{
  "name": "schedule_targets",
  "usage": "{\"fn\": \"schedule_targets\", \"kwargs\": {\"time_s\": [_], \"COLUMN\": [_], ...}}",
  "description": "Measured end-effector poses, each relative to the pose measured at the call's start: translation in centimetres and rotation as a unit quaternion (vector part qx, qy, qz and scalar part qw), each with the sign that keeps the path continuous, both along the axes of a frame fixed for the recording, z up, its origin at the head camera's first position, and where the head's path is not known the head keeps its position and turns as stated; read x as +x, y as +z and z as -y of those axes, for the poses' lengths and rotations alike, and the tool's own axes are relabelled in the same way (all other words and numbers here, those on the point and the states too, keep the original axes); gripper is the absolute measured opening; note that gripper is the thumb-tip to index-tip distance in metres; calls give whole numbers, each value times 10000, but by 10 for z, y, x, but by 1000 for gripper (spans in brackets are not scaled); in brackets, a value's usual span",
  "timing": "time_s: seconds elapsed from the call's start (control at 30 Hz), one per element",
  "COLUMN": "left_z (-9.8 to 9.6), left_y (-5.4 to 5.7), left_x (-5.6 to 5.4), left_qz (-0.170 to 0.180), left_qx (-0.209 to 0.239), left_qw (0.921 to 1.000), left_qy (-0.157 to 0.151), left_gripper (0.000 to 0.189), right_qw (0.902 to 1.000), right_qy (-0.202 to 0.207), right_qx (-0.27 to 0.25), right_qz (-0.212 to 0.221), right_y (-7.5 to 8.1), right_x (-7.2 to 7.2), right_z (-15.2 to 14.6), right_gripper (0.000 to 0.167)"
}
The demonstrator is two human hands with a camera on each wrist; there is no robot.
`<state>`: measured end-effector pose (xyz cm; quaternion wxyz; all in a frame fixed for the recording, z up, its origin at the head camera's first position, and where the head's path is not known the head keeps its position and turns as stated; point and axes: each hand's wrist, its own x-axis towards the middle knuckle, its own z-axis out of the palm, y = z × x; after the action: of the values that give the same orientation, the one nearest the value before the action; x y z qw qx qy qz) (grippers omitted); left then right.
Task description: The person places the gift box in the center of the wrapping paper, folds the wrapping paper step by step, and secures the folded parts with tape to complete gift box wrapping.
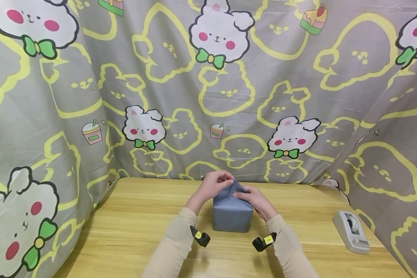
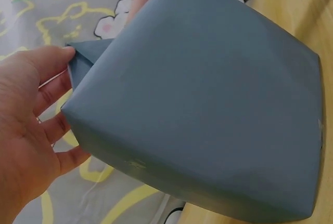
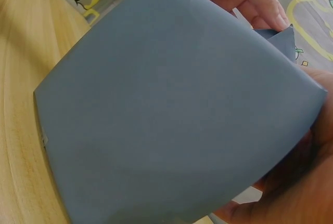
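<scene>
A box wrapped in blue-grey paper (image 1: 232, 219) stands on the table, a pointed paper flap (image 1: 237, 187) rising at its top. My left hand (image 1: 212, 188) pinches this flap near its tip; the thumb lies on the folded edge in the left wrist view, with the other fingers (image 2: 52, 128) behind. On the far right side, my right hand (image 1: 258, 200) holds the box, its thumb resting on the paper at the top. Most of the right fingers are hidden behind the box, whose plain face (image 3: 171, 104) fills much of the right wrist view.
A grey-white tape dispenser (image 1: 351, 231) sits on the right part of the wooden table (image 1: 142, 216). A patterned curtain (image 1: 180, 96) hangs behind the table and along both sides. Each sleeve carries a small black wrist camera (image 1: 264, 242).
</scene>
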<state>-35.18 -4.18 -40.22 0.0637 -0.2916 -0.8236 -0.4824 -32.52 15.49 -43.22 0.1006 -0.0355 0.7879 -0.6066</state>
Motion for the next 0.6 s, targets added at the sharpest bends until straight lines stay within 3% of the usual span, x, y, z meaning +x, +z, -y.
{"fn": "schedule_targets", "kwargs": {"time_s": [0.2,0.37,0.47,0.6], "left_z": [9,19,19,15], "left_y": [-7,-30,-43,-54], "left_x": [-2,3,7,11], "left_qz": [438,1089,1622,2215], "left_qx": [30,14,462,1346], "left_qw": [9988,9937,9855,9658], "left_qy": [-232,-274,-196,1], "left_gripper": [23,30,31,34], "right_qw": [9999,9997,9995,9994], "right_qy": [-108,-184,-270,-319], "right_qx": [43,37,48,46], "right_qz": [-38,-126,-142,-155], "right_y": [-3,-7,-9,-9], "right_x": [0,-1,-1,-1], "right_z": [0,-1,-1,0], "right_gripper": [34,39,35,32]}}
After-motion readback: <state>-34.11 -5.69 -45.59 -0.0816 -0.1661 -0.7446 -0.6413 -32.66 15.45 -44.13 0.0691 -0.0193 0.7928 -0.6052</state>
